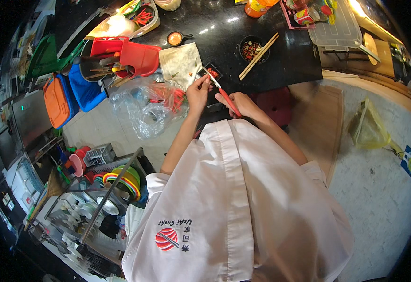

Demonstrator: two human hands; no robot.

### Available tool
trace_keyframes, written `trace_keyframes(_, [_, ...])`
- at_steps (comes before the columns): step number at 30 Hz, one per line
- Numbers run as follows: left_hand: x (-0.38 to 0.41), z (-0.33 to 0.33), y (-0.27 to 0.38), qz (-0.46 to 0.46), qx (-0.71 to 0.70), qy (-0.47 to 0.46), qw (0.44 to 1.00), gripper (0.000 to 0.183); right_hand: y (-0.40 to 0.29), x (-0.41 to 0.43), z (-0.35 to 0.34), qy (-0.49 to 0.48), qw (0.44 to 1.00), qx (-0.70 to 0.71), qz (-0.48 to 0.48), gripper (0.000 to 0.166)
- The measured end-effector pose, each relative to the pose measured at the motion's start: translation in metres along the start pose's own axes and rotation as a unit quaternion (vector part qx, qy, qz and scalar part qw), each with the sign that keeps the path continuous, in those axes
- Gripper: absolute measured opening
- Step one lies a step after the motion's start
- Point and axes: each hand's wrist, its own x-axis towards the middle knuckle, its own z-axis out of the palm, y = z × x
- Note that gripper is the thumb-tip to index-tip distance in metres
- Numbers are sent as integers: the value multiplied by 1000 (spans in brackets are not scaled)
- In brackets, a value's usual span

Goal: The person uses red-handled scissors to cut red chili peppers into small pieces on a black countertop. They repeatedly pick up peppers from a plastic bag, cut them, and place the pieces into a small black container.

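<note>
My right hand [241,103] grips the red handles of a pair of scissors [230,103], whose metal blades point away over a small black dish [220,75]. Cut red chili [212,73] lies in that dish. Close to the blades, the fingers of my left hand [199,92] are pinched together on what looks like a small red chili, mostly hidden by the fingertips. Left of the dish, a white cutting board [179,60] bears green stems and small scraps. A clear plastic bag [145,112] with red chilies [177,100] hangs at the table edge beside my left forearm.
Wooden chopsticks [259,56] rest across a black bowl [246,45] of chopped chili in liquid. A small black pan [174,38] of orange sauce sits beyond the board. Red containers [140,58] with utensils stand left; bottles [309,16] stand far right. A dark red stool [274,105] is below the table edge.
</note>
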Motion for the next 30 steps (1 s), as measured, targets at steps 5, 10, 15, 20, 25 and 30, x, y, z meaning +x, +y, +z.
trace_keyframes(5, [-2,2,5,-9,-1,-4,1000,27,15,10,13,62,995,-56,-47,94])
trace_keyframes(10, [-2,-5,-5,6,12,-6,1000,25,1,0,11,20,999,-33,-23,92])
trace_keyframes(15, [1,-7,-4,20,-18,-2,1000,20,9,2,19,44,998,-13,-36,79])
trace_keyframes(20, [0,-6,-2,8,-1,-26,1000,25,17,6,28,78,995,-31,-46,92])
trace_keyframes(25, [1,-11,-7,24,0,-25,999,23,6,-4,23,39,999,-12,-13,90])
trace_keyframes(30, [2,-10,-6,26,-18,-8,999,20,14,-2,34,87,996,-10,-33,79])
